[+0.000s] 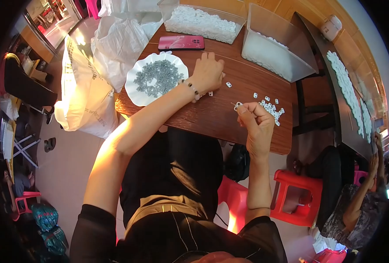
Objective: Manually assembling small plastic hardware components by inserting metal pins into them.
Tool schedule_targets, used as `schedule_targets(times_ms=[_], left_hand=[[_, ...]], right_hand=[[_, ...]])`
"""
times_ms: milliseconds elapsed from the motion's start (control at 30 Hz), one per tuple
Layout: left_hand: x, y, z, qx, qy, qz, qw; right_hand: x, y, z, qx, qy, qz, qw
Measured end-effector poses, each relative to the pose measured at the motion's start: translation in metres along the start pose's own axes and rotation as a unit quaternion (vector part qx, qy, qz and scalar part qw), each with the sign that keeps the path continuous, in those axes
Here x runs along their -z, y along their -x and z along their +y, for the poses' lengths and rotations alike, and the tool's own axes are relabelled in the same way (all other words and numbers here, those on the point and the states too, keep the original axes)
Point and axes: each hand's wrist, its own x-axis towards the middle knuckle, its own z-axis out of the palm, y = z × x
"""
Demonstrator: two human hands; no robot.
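Observation:
My right hand (258, 125) is raised over the near right part of the brown table (185, 116). Its thumb and finger pinch a small white plastic piece (237, 106). My left hand (206, 72) reaches across to the table's middle, fingers bent down onto the top; whatever lies under them is hidden. Beside its fingers rests a loose white piece (228, 84). A scatter of similar white pieces (273, 109) lies just past my right hand. Left of my left wrist, a white scalloped plate (133, 90) holds many small grey pieces (159, 74).
Behind my left hand lies a pink phone (181, 43). Clear bins (242, 37) of white pieces stand along the back. White sacks (87, 92) crowd the left edge. A dark side table (339, 105) carries more white pieces; another person's arm (361, 193) and a red stool (297, 177) are at right.

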Motion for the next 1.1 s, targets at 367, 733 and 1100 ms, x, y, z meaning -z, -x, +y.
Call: schedule_targets(times_ms=[367, 733, 1100], left_hand=[[-0.008, 0.015, 0.007, -0.054, -0.046, -0.088, 0.994], [0.004, 0.046, 0.006, -0.178, -0.075, 0.012, 0.981], [0.028, 0.063, 0.010, -0.128, 0.092, 0.010, 0.987]], right_hand=[[0.002, -0.002, 0.003, -0.021, -0.015, -0.015, 1.000], [-0.002, -0.003, 0.006, -0.018, -0.002, -0.016, 1.000], [-0.006, -0.002, 0.006, -0.023, 0.015, -0.004, 1.000]])
